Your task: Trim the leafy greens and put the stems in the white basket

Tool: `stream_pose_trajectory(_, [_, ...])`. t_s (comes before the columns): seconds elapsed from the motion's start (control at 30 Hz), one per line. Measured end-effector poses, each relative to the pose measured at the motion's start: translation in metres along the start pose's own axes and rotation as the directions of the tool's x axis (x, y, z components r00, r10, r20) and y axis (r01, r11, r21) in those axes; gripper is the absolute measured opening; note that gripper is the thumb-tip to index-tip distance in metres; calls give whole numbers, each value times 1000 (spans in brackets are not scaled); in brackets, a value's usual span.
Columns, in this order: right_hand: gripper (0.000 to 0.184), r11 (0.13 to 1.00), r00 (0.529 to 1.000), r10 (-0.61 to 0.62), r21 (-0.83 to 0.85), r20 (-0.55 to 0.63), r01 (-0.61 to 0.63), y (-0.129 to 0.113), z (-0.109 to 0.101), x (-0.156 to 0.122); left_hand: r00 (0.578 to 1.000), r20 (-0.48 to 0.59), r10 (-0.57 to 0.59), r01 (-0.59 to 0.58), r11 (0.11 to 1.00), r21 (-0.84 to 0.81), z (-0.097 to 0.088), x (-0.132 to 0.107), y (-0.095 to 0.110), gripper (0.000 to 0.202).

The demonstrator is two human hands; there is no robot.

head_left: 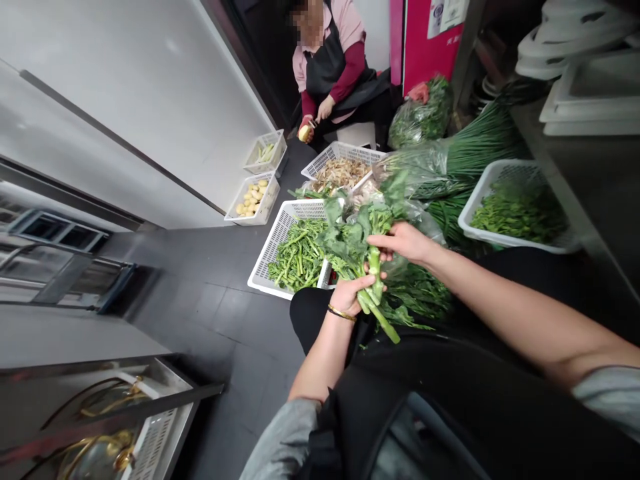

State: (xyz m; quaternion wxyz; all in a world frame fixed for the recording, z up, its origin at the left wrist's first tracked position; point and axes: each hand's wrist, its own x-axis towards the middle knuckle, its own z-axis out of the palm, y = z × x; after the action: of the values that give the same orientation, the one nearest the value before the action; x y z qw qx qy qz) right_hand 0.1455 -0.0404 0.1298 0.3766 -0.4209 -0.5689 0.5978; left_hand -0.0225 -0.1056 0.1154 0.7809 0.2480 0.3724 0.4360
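Note:
My left hand (350, 293), with a gold bangle on the wrist, is closed around the thick stems of a bunch of leafy greens (357, 243) held over my lap. My right hand (407, 241) pinches one stalk of that bunch near its top, fingers curled. The cut stem ends point down toward my black apron (450, 400). Just beyond the bunch sits a white basket of trimmed green stalks (295, 257) on the floor.
A seated person (333, 63) opposite peels a potato. White baskets hold potatoes (253, 197), peelings (343, 170) and more greens (520, 210). Long green chives in plastic (465, 150) lie at right. Grey tiled floor (210, 300) lies left, beside steel cabinets.

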Motion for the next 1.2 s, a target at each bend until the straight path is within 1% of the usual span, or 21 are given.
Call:
stream_pose_trajectory(0.07, [49, 1000, 989, -8, -22, -144, 5, 0, 8, 5, 997, -16, 69, -70, 997, -34, 1, -2, -1, 40])
stream_pose_trajectory(0.13, [49, 970, 953, -116, -240, -279, 47, 4, 12, 7, 993, -53, 107, -110, 993, -52, 2, -3, -7, 43])
stream_pose_trajectory(0.17, [47, 913, 926, -213, -401, -312, 74, 6, 12, 8, 992, -84, 98, -103, 993, -59, 4, -3, -11, 43])
stream_pose_trajectory(0.23, [39, 721, 874, -403, -682, -270, 123, 6, 12, 10, 989, -146, 28, -41, 995, -89, 8, -1, -18, 41])
stream_pose_trajectory(0.3, [30, 560, 853, -495, -811, -164, 169, 7, 14, 12, 984, -163, -65, 42, 990, -138, 11, 2, -20, 34])
stream_pose_trajectory(0.37, [26, 529, 858, -501, -824, -113, 201, 18, 19, 9, 983, -169, -67, 35, 982, -187, 11, 6, -12, 26])
stream_pose_trajectory(0.43, [24, 598, 899, -425, -778, -107, 190, 42, 23, -4, 979, -203, 27, -71, 975, -213, 5, 9, 6, 21])
stream_pose_trajectory(0.5, [23, 660, 963, -259, -741, -68, 125, 73, 20, -24, 970, -220, 99, -141, 973, -183, -7, 7, 26, 19])
stream_pose_trajectory(0.53, [21, 644, 989, -144, -761, -19, 79, 88, 14, -35, 973, -207, 101, -135, 979, -155, -13, 4, 34, 19])
stream_pose_trajectory(0.6, [24, 595, 999, 35, -804, 12, -11, 106, -5, -51, 986, -157, 56, -72, 992, -99, -21, -4, 43, 22])
stream_pose_trajectory(0.63, [27, 530, 983, 182, -844, 23, -78, 107, -16, -55, 989, -142, 36, -48, 995, -82, -23, -7, 43, 24])
stream_pose_trajectory(0.67, [28, 479, 962, 272, -869, 10, -126, 101, -25, -56, 991, -131, 27, -37, 997, -72, -22, -10, 41, 26])
stream_pose_trajectory(0.7, [27, 466, 953, 302, -872, 3, -146, 88, -32, -53, 992, -123, 31, -40, 997, -68, -19, -12, 36, 28])
stream_pose_trajectory(0.73, [25, 520, 966, 257, -844, 8, -131, 71, -36, -48, 992, -120, 45, -53, 996, -65, -14, -13, 31, 30])
stream_pose_trajectory(0.77, [24, 633, 991, 131, -771, 25, -64, 50, -36, -40, 991, -117, 61, -68, 996, -58, -9, -13, 25, 32])
stream_pose_trajectory(0.83, [32, 850, 997, -77, -524, -14, 58, 8, -28, -21, 988, -115, 106, -110, 994, -28, 2, -13, 15, 36])
stream_pose_trajectory(0.9, [42, 948, 984, -151, -296, -91, 118, -21, -12, -5, 984, -119, 134, -135, 991, 4, 9, -14, 9, 38])
stream_pose_trajectory(0.97, [45, 985, 980, -160, -81, -122, 150, -28, 4, 3, 986, -117, 120, -121, 993, 5, 10, -15, 6, 38])
stream_pose_trajectory(1.03, [43, 977, 983, -134, 150, -122, 152, -18, 16, 2, 994, -95, 53, -55, 998, -23, 7, -15, 4, 38])
stream_pose_trajectory(1.1, [39, 934, 993, -63, 345, -100, 94, 0, 23, -4, 999, -49, -19, 16, 998, -61, 2, -14, 2, 37])
stream_pose_trajectory(1.2, [35, 895, 997, 28, 446, -67, 5, 14, 19, -16, 992, 50, -116, 121, 987, -102, -6, -9, -3, 34])
